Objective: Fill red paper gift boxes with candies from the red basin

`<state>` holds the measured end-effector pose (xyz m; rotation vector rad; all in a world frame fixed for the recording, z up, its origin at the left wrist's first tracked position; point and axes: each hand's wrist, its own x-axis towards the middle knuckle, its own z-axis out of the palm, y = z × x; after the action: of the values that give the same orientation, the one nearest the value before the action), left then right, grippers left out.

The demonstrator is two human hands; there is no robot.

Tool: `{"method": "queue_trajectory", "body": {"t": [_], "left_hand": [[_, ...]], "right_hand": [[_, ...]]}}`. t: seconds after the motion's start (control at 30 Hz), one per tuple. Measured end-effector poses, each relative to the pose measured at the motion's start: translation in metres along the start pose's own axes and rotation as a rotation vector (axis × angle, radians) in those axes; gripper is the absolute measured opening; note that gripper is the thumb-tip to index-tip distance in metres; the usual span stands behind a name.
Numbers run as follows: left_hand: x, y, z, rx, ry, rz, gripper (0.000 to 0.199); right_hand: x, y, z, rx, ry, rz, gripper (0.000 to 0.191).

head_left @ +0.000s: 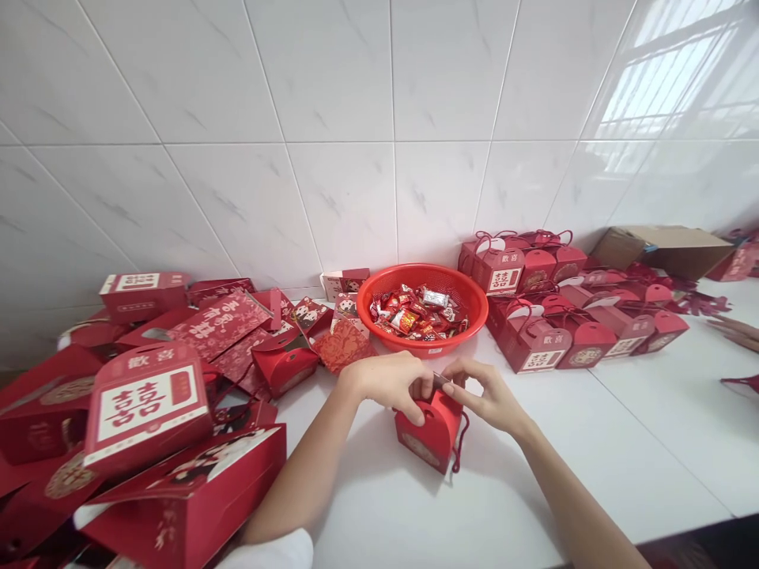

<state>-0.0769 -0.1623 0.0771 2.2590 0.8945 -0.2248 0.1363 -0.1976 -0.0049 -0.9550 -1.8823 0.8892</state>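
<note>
The left fingers [418,416] and right fingers [449,389] are nearly closed, pinching the top of a red box [431,434] on the white desk [486,506]; a cord [461,444] hangs at its side; just behind sits a red basket [424,348] of wrapped candies [415,316]; boxes lie heaped left and stand in rows right.

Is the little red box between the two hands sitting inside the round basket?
No, the little red box stands on the white table, nearer the person than the round basket.
</note>
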Motion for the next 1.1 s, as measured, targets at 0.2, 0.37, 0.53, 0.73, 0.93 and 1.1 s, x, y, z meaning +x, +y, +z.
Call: {"method": "queue_trajectory", "body": {"t": [0.2,0.37,0.53,0.73,0.93,1.1], "left_hand": [[0.001,-0.007,0.001,0.148,0.143,-0.217,0.037],[0.004,-0.007,0.001,0.093,0.089,-0.091,0.039],[0.009,-0.009,-0.001,0.07,-0.016,-0.039,0.025],[0.013,-0.014,-0.002,-0.003,-0.039,-0.016,0.03],[0.012,-0.017,-0.001,-0.035,-0.012,-0.035,0.034],[0.01,-0.018,-0.003,0.002,0.041,-0.09,0.034]], "right_hand": [[-0.004,0.001,-0.003,0.085,-0.117,-0.039,0.029],[-0.003,0.006,0.001,0.069,-0.089,-0.01,0.033],[-0.004,0.016,-0.008,0.002,-0.251,0.212,0.051],[-0.009,0.024,-0.021,0.112,-0.674,0.369,0.055],[-0.01,0.024,-0.018,0.107,-0.672,0.45,0.037],[-0.009,0.019,-0.017,0.196,-0.593,0.419,0.028]]}}
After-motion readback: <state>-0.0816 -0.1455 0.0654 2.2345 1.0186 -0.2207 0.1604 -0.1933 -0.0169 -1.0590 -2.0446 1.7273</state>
